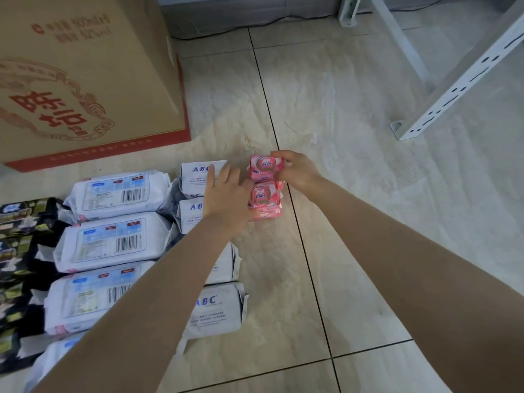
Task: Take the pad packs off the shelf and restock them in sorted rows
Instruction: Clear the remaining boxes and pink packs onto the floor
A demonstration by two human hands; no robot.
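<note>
Heading the entry: far pink pack [262,165], gripped at its right edge by the right hand [297,173], with thumb and fingers curled round it and clamped. It appeared to rest on the tiled floor [354,236] at the far end of a short pink row [266,204], touching the next pack in line.

Left hand [226,194]: fingers straight and slightly apart, laid along the row's left side, holding nothing. Whether it pressed the packs or only lay beside them could not be told.

Adjacent, left: ABC packs [218,307], white, one column, partly hidden under the left forearm.
Further left: barcode packs [113,239], larger, white, one column.
Left edge of view: black packs [22,222], blurred.
Beyond: cardboard box [85,80], red-trimmed.
Far right: white shelf frame [453,89], slanting across the view.

Risks, as judged:
- The pink packs looked small and slick-wrapped, so a careless release could skew the far one or nudge the row out of line.
- The left forearm lay low over the ABC packs and could drag one askew when pulled back.
- The pink row stood just beside the ABC column, so the two sorts could mingle.
</note>
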